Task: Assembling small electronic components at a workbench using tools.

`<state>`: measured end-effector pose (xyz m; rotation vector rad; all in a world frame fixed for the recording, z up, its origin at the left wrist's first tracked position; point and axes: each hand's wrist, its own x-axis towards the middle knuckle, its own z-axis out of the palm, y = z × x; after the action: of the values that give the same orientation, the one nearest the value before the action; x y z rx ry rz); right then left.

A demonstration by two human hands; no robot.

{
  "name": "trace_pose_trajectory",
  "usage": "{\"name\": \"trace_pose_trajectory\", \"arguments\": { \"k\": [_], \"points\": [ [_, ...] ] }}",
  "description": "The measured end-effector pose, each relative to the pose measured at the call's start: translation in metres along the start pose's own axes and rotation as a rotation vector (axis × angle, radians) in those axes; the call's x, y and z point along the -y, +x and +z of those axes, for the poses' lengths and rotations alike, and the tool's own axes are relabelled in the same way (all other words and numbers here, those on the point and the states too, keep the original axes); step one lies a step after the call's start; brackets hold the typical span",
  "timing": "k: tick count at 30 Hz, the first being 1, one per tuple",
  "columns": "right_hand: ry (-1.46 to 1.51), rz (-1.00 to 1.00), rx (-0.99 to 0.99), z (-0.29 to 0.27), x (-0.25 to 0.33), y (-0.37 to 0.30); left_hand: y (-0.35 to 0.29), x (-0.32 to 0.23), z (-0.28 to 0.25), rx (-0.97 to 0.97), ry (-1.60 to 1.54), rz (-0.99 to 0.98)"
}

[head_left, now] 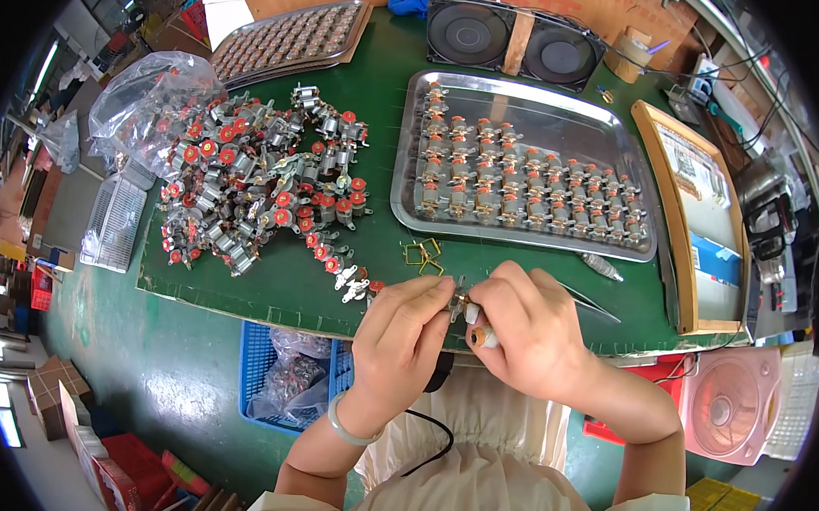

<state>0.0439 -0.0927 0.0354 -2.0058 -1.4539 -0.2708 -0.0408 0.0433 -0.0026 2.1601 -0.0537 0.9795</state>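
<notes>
Close to the table's near edge, my left hand point(398, 342) is closed, its thumb and fingers pinching a small metal part point(454, 314) with silvery tabs. My right hand point(538, 339) meets it from the other side, fingertips pressed at the part's brass-coloured middle. White wrapping point(472, 313) shows at a right fingertip, and a pale cylinder with an orange end point(484, 336) sits by the right thumb; whether it is held or worn cannot be made out. Just beyond the hands lie several bent yellow wire pieces point(420, 254).
Left, a heap of red-capped metal parts point(248, 175) spills beside a clear plastic bag point(151, 107). A metal tray point(520, 235) holds similar parts in rows; another filled tray point(291, 40) stands behind. Tweezers point(592, 303), a wood-framed panel point(695, 213) and twin fans point(515, 43) lie around.
</notes>
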Motion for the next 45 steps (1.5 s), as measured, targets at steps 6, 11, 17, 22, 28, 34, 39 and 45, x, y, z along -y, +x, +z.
{"name": "trace_pose_trajectory", "arguments": {
  "k": [6,11,17,22,28,34,39,45],
  "points": [
    [0.431,0.316,0.077,-0.014,-0.021,0.001,-0.001,-0.001,0.000,0.003,0.009,-0.063],
    [0.028,0.199,0.160,-0.019,-0.035,-0.006,0.000,-0.008,-0.017,-0.099,-0.764,-0.564],
    [-0.237,-0.073,0.277,-0.006,-0.044,-0.011,0.005,-0.011,-0.014,-0.064,-1.029,-0.759],
    [0.068,0.064,0.077,-0.022,-0.031,-0.009,-0.004,-0.010,0.002,0.021,-0.907,-0.565],
    [1.199,0.826,0.111,-0.031,-0.025,-0.008,0.002,-0.014,0.012,0.086,-0.961,-0.545],
    [1.323,0.845,0.021,-0.024,-0.022,-0.014,0.012,-0.017,0.014,0.116,-1.025,-0.662],
    [1.274,0.877,-0.063,-0.017,-0.020,-0.018,0.015,-0.019,0.014,0.087,-1.014,-0.686],
    [1.278,0.835,-0.073,-0.020,-0.021,-0.022,0.016,-0.019,0.013,0.119,-1.056,-0.703]
  ]
}}
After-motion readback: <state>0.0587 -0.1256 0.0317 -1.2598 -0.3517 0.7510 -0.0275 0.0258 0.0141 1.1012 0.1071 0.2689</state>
